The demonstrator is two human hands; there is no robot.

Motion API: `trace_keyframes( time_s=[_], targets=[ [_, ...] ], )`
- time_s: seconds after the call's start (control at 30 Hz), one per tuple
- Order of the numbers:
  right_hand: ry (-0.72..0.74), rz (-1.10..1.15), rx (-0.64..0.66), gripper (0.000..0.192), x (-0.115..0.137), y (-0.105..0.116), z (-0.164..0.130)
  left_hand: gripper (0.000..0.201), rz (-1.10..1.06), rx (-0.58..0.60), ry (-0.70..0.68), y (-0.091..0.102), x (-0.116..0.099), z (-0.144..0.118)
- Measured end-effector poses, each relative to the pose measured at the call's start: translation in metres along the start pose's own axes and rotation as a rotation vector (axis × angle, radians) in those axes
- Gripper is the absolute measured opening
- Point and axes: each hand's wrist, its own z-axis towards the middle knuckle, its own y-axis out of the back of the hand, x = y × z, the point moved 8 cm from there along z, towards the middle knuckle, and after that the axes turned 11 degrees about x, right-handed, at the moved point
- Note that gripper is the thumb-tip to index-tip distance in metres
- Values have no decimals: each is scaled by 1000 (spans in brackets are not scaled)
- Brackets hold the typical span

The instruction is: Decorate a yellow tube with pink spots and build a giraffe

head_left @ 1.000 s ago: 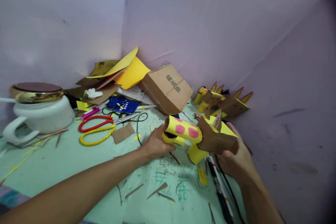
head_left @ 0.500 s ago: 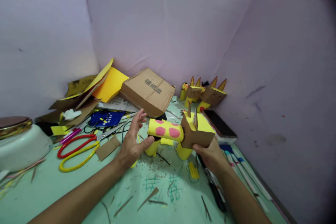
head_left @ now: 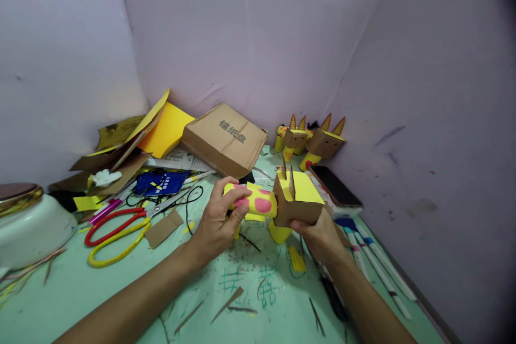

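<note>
I hold a paper giraffe model over the green table (head_left: 100, 290). Its yellow tube body with pink spots (head_left: 258, 203) lies sideways, and my left hand (head_left: 215, 223) wraps around the tube's left end. My right hand (head_left: 320, 236) grips the brown cardboard head (head_left: 296, 207), which has a yellow top and small horns. Yellow legs hang below the tube, close to the tabletop.
Two finished giraffe models (head_left: 312, 140) stand in the back corner. A cardboard box (head_left: 223, 137), yellow paper (head_left: 165, 129), red and yellow scissors (head_left: 116, 231), a phone (head_left: 336, 188), markers (head_left: 374, 258) and a white pot (head_left: 32, 226) lie around. Purple walls enclose the table.
My left hand, open beside the tube half a second ago, has closed around its left end. The view has shifted right over the last second.
</note>
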Motion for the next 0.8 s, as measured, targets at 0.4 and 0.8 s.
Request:
trace_keyframes(
  time_s=[0.4, 0.8],
  targets=[
    [-17, -77, -23, 91, -2, 4, -1, 21, 35, -27, 9, -3, -1, -3],
    [-6, -46, -6, 86, 1, 2, 0, 36, -6, 34, 40, -3, 2, -3]
  ],
)
